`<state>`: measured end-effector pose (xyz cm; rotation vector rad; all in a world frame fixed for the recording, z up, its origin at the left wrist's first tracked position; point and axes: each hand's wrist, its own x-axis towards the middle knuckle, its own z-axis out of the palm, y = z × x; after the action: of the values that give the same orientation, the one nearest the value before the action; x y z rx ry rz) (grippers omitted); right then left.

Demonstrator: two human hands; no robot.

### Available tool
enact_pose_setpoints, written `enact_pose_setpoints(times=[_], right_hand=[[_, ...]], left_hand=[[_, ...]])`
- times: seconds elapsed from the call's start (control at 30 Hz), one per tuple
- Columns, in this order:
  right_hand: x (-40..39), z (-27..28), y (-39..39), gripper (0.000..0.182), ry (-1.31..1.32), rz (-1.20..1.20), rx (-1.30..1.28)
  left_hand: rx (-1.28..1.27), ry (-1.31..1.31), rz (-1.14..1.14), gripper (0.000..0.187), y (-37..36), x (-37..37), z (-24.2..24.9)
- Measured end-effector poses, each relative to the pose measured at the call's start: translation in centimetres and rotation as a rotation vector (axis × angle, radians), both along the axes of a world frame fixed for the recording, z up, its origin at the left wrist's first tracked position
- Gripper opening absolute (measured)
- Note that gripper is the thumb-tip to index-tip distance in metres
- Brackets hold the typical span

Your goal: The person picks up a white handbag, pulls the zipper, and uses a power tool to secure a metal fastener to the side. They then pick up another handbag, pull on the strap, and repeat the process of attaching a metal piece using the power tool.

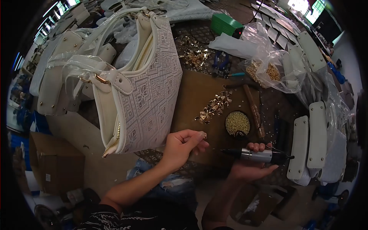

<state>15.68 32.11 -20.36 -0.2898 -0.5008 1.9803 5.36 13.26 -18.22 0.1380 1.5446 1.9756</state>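
My left hand (181,148) is closed in a pinch, with a tiny gold-coloured metal piece at the thumb and fingertip. My right hand (251,168), palm up, holds a silver and black electric screwdriver (256,155), its tip pointing left. Beside my left hand stands a cream handbag (149,90) with a patterned side, gold zips and plastic-wrapped handles. Shiny gold metal fittings (213,108) lie scattered on the brown board (191,92). Right of them is a round black dish of small gold screws (237,123). A hammer (253,107) with a wooden handle lies alongside.
White bag pieces with metal studs (298,147) stand at the right edge. More pale bags (57,80) are stacked at left. Behind the board are a green box (226,25), blue-handled pliers (220,61) and a plastic bag of gold parts (264,73). A cardboard box (57,163) sits lower left.
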Motion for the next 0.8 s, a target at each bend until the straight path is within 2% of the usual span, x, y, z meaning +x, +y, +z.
enact_pose_setpoints(times=[0.43,0.5,0.8], right_hand=[[0.01,-0.06,0.02,0.078,0.002,0.019,-0.014],[0.20,-0.51,0.18,0.071,0.041,0.041,0.017],[0.05,-0.14,0.00,0.073,0.043,0.040,0.020]], left_hand=[[0.017,-0.103,0.041,0.030,0.11,-0.36,-0.15],[0.013,-0.114,0.044,0.031,0.09,-0.44,-0.24],[0.104,-0.170,0.047,0.033,-0.07,-0.67,-0.64]])
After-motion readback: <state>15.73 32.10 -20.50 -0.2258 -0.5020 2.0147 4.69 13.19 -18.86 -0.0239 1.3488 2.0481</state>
